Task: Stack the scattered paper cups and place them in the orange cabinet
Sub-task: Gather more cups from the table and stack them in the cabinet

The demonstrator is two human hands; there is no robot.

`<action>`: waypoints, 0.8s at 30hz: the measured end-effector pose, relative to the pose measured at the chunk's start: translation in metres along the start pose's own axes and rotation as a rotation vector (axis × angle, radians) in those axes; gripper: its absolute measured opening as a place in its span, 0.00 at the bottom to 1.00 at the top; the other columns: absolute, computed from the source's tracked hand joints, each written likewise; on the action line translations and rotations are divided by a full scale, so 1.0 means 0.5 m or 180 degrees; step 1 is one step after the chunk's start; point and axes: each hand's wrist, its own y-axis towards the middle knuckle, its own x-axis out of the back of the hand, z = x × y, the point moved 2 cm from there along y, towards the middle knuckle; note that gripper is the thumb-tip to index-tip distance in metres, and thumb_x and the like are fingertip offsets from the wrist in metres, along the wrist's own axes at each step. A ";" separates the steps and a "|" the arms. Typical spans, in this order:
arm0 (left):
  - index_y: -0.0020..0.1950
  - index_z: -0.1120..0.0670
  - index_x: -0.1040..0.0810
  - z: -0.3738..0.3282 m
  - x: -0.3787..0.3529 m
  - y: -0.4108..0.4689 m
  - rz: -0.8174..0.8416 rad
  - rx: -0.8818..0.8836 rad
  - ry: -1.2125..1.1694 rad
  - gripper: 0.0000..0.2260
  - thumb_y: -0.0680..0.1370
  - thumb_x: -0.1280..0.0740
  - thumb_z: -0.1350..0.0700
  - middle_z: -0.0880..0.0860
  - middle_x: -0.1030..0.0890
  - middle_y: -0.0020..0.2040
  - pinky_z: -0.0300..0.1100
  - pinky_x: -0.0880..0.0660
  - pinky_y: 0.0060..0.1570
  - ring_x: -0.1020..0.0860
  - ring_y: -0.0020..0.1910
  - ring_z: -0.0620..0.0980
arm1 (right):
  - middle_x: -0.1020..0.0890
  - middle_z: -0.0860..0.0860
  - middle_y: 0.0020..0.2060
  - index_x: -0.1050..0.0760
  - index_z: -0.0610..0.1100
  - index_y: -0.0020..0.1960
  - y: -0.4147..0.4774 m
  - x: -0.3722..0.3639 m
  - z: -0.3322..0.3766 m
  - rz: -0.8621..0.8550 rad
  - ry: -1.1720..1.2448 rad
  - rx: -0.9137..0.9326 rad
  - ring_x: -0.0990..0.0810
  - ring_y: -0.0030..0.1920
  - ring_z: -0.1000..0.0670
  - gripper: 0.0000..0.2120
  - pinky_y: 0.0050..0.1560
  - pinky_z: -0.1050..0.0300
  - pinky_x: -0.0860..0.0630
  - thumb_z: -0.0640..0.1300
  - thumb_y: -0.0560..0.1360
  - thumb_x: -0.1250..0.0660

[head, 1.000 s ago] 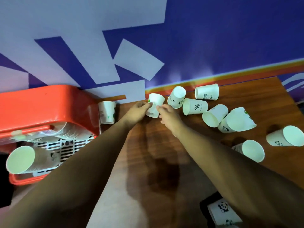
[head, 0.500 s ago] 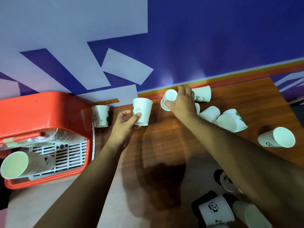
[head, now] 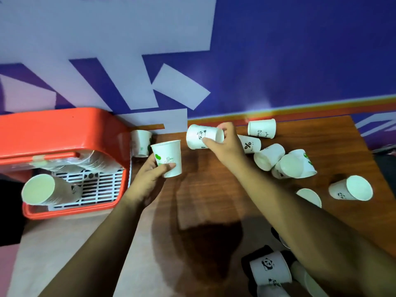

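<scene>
Paper cups (head: 270, 159) are scattered over the right half of the tabletop (head: 214, 200), mostly tipped on their sides, a few bunched up and touching, and one loner (head: 351, 188) sits near the right edge. The left hand (head: 150, 179) has its fingers wrapped round a green-print cup (head: 168, 157), upright and mouth up, just beside the orange cabinet (head: 53, 129). The right hand (head: 225, 144) pinches a panda cup (head: 200, 137) at one end, holding it sideways and near the green one but not touching it. Looks to me like the nesting step is about to happen. A stack (head: 49, 189) is already lying on the white grille inside the cabinet, so I'd guess the job is partway done with plenty left. What could go wrong from here: the panda cup is on its side, so if it goes in crooked the rim could catch and fold, because this is thin paper and a hard squeeze dents it. The right forearm also hangs right over the cluster, and a careless sweep back could nudge those sideways cups, which roll easily. That loner by the edge seems the likeliest to end up on the floor. There's also a cup (head: 141, 143) tucked against the cabinet wall that's easy to miss.
</scene>
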 end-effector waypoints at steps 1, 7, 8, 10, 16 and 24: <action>0.69 0.60 0.27 -0.006 -0.001 -0.015 0.0026 -0.0005 -0.0039 0.29 0.68 0.28 0.63 0.58 0.18 0.58 0.48 0.24 0.61 0.21 0.58 0.54 | 0.22 0.50 0.52 0.32 0.46 0.57 -0.025 -0.006 0.005 0.0105 0.0306 -0.0281 0.22 0.52 0.48 0.23 0.45 0.60 0.26 0.49 0.68 0.24; 0.73 0.59 0.31 -0.073 0.001 -0.130 0.0167 -0.0228 -0.0538 0.34 0.67 0.27 0.61 0.60 0.21 0.63 0.55 0.27 0.68 0.22 0.63 0.57 | 0.20 0.45 0.57 0.30 0.53 0.59 -0.147 -0.053 0.056 0.1021 0.0783 -0.0581 0.19 0.54 0.46 0.32 0.56 0.48 0.20 0.57 0.59 0.22; 0.73 0.59 0.31 -0.085 0.009 -0.151 0.0161 -0.0278 -0.0509 0.35 0.67 0.27 0.61 0.60 0.21 0.63 0.55 0.26 0.67 0.22 0.63 0.57 | 0.21 0.45 0.58 0.32 0.56 0.63 -0.162 -0.061 0.070 0.1191 0.0652 -0.0554 0.19 0.55 0.47 0.36 0.57 0.48 0.21 0.56 0.59 0.22; 0.74 0.59 0.32 -0.105 0.030 -0.189 0.0145 -0.0328 -0.0320 0.35 0.67 0.27 0.62 0.60 0.20 0.62 0.53 0.23 0.62 0.21 0.61 0.56 | 0.21 0.44 0.60 0.37 0.61 0.70 -0.186 -0.078 0.098 0.1557 0.0525 -0.0441 0.19 0.56 0.47 0.41 0.59 0.48 0.21 0.52 0.62 0.21; 0.74 0.59 0.35 -0.157 0.128 -0.307 0.0141 -0.0355 0.0172 0.37 0.67 0.25 0.61 0.60 0.19 0.60 0.47 0.20 0.50 0.19 0.57 0.56 | 0.19 0.56 0.54 0.36 0.55 0.70 -0.287 -0.158 0.209 0.1819 0.0593 -0.0263 0.18 0.49 0.60 0.26 0.41 0.66 0.21 0.46 0.76 0.29; 0.73 0.52 0.33 -0.199 0.335 -0.412 -0.0283 -0.0585 0.0384 0.37 0.66 0.25 0.59 0.59 0.20 0.66 0.56 0.29 0.69 0.23 0.67 0.60 | 0.19 0.49 0.58 0.35 0.48 0.66 -0.355 -0.347 0.269 0.1601 0.0613 -0.0093 0.20 0.57 0.50 0.30 0.54 0.56 0.20 0.38 0.71 0.24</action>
